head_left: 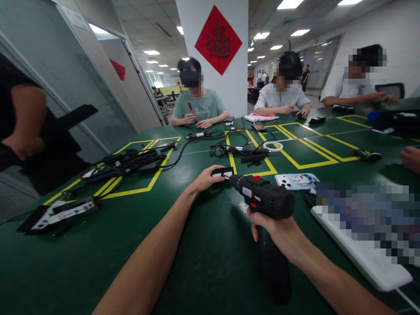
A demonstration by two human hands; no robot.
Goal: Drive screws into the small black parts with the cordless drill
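Grips a black, red-trimmed plastic pistol-shaped drill (267, 197) in the right hand (277, 232), with fingers wrapped round the handle. Points chuck-first forward and left along the barrel's long axis, toward the left fingertips. Pinches there, in the nearly closed left hand (206, 179), a small black-and-white rectangular piece (226, 169). Shows a blue-patterned white phone (295, 181) beyond the right fingers.
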